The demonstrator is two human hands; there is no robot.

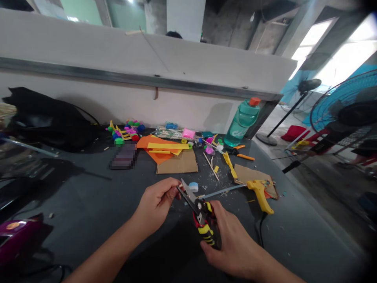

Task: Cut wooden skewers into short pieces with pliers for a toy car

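My right hand (pixel 229 239) is wrapped round the yellow, red and black handles of a pair of shears (pixel 199 208), whose blades are spread and point up and left. The fingers of my left hand (pixel 157 200) are pinched together on a small pale stick (pixel 180 185) beside the blade tips. Most of the stick is hidden by my fingers. A roll of light blue tape (pixel 193 186) lies just behind the blades.
A yellow glue gun (pixel 260 192) lies at right on cardboard (pixel 253 175). Farther back are orange paper (pixel 160 157), cardboard (pixel 179 163), coloured pieces (pixel 125 131), orange-handled pliers (pixel 245 157) and a teal bottle (pixel 240 125). A phone (pixel 123 156) and black bag (pixel 50 118) are left.
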